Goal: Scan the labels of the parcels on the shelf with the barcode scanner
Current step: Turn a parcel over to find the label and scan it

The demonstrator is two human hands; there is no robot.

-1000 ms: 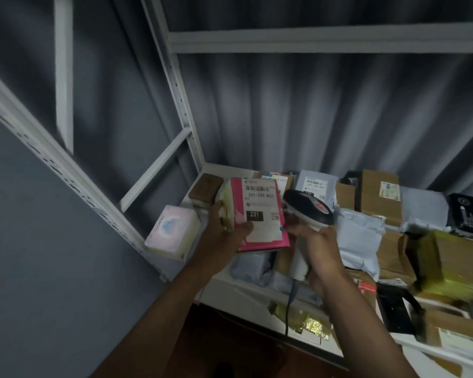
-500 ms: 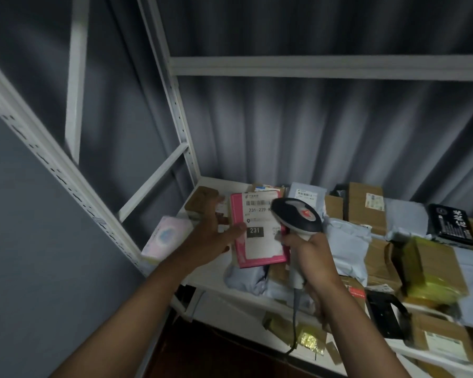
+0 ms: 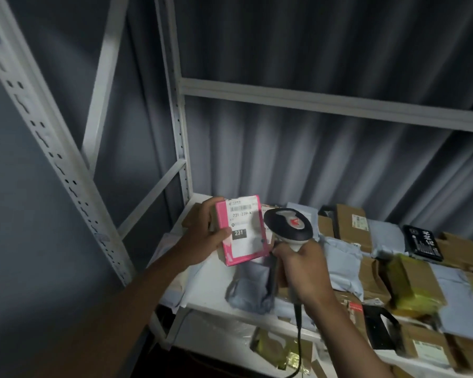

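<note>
My left hand [image 3: 206,234] grips a pink parcel [image 3: 242,231] by its left side and holds it upright above the left end of the white shelf [image 3: 216,293]. A white label with a barcode and the number 231 faces me. My right hand [image 3: 302,266] grips the handle of the barcode scanner [image 3: 288,225], whose dark head sits just right of the parcel, close to the label. The scanner's cable hangs down past the shelf's front edge.
Several cardboard boxes [image 3: 350,227], grey mailer bags [image 3: 342,257] and a black packet [image 3: 422,242] crowd the shelf to the right. A grey bag [image 3: 250,290] lies under the scanner. White shelf uprights [image 3: 179,126] stand at left; a dark curtain hangs behind.
The view has tilted up and shifted. My left hand has raised the pink parcel slightly and brought it more upright; the scanner stays beside its label.
</note>
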